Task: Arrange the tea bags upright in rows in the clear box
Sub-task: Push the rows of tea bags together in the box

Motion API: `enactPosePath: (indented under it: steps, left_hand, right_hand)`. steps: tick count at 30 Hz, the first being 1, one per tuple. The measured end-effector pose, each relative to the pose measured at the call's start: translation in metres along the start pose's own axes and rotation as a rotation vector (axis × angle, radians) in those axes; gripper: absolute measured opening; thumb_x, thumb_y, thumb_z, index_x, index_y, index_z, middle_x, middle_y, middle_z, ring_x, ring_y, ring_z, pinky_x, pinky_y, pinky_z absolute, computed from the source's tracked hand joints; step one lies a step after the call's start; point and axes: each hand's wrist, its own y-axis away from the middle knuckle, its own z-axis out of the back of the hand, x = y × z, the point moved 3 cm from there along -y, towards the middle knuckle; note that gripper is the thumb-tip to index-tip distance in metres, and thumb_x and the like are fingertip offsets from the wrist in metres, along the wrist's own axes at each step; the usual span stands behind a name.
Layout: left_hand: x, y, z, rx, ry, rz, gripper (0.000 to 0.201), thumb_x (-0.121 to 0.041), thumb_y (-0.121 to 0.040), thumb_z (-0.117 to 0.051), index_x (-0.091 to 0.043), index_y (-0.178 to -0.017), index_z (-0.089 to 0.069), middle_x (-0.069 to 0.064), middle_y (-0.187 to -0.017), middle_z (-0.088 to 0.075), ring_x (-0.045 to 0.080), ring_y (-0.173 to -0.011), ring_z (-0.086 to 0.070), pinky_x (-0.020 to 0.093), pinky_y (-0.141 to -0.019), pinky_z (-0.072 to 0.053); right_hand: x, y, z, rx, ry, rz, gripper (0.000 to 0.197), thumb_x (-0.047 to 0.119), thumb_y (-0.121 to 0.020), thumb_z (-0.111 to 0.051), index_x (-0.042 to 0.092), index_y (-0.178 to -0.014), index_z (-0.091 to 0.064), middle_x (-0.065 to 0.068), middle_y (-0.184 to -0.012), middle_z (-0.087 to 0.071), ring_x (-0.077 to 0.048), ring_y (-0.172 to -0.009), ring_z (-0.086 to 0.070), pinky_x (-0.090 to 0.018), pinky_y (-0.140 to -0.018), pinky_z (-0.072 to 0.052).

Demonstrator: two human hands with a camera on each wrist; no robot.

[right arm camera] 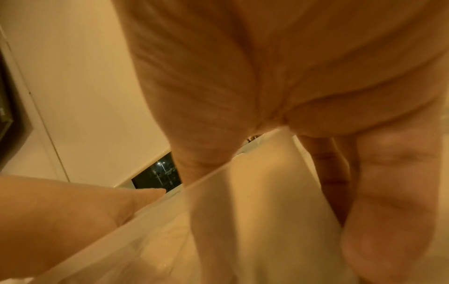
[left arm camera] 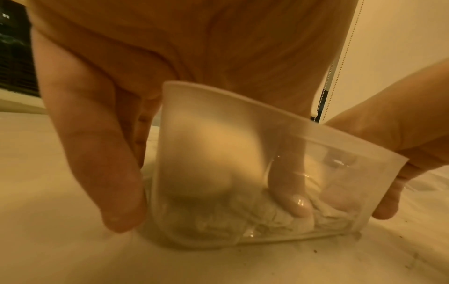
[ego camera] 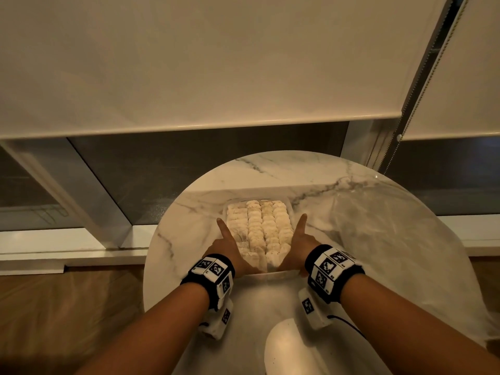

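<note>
Your frosted, clear plastic box [ego camera: 281,274] sits on the round white marble-patterned table [ego camera: 378,239], toward its middle and just ahead of your wrists. It is a soft-cornered rectangle with a thickened rim, cloudy enough that the left wrist view shows its contents only as blurred shapes. Inside, the pale, crinkled paper tea bags [ego camera: 259,231] stand packed in four rows running away from you, their rounded tops filling the box almost edge to edge.

Your left hand [ego camera: 227,250] holds the near left corner of the box: the thumb lies inside against the tea bags, the other fingers [left arm camera: 97,153] press the outer wall, and the index finger points straight along the left side. Your right hand [ego camera: 297,250] mirrors it at the near right corner, thumb over the rim, index finger stretched along the right wall. Both grips are narrow, pinching the thin wall.

Black wristbands [ego camera: 213,277] with white coded marker blocks wrap both wrists. Beyond the table hang cream roller blinds [ego camera: 189,63] over dark window glass.
</note>
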Motion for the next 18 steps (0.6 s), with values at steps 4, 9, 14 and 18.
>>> enactPosePath:
  steps: [4, 9, 14, 18]
  left_hand:
    - [0.000, -0.003, -0.004, -0.013, -0.016, 0.013, 0.163, -0.073, -0.054, -0.079, -0.013, -0.140, 0.046, 0.012, -0.129, -0.058, 0.022, -0.104, -0.064, 0.032, -0.083, -0.056]
    - [0.000, -0.001, -0.007, -0.063, -0.006, 0.002, 0.160, -0.079, -0.054, -0.073, -0.011, -0.144, 0.041, 0.010, -0.129, -0.058, 0.021, -0.105, -0.063, 0.031, -0.080, -0.055]
    - [0.002, -0.003, -0.008, -0.045, -0.027, 0.018, 0.163, -0.080, -0.053, -0.075, -0.012, -0.142, 0.043, 0.010, -0.129, -0.058, 0.021, -0.106, -0.063, 0.032, -0.083, -0.055]
    - [0.005, 0.001, 0.001, 0.019, 0.051, 0.014, 0.162, -0.066, -0.055, -0.085, -0.018, -0.145, 0.040, 0.009, -0.141, -0.052, 0.023, -0.115, -0.061, 0.033, -0.089, -0.055]
  right_hand:
    - [-0.001, -0.003, -0.005, -0.040, 0.013, 0.033, 0.160, 0.033, -0.068, -0.091, 0.023, -0.129, 0.056, -0.016, -0.121, -0.065, -0.029, -0.095, -0.069, -0.041, -0.082, -0.060]
    - [-0.002, -0.002, -0.008, -0.080, 0.014, 0.056, 0.165, 0.047, -0.062, -0.092, 0.021, -0.133, 0.054, -0.013, -0.123, -0.065, -0.026, -0.095, -0.069, -0.037, -0.076, -0.060]
    - [-0.003, -0.001, -0.008, -0.094, 0.016, 0.052, 0.163, 0.047, -0.063, -0.092, 0.018, -0.138, 0.050, -0.014, -0.124, -0.064, -0.024, -0.093, -0.069, -0.037, -0.076, -0.060]
    - [-0.002, 0.011, 0.004, 0.036, -0.060, 0.041, 0.151, 0.038, -0.072, -0.088, 0.021, -0.142, 0.045, -0.014, -0.132, -0.060, -0.026, -0.099, -0.068, -0.038, -0.081, -0.061]
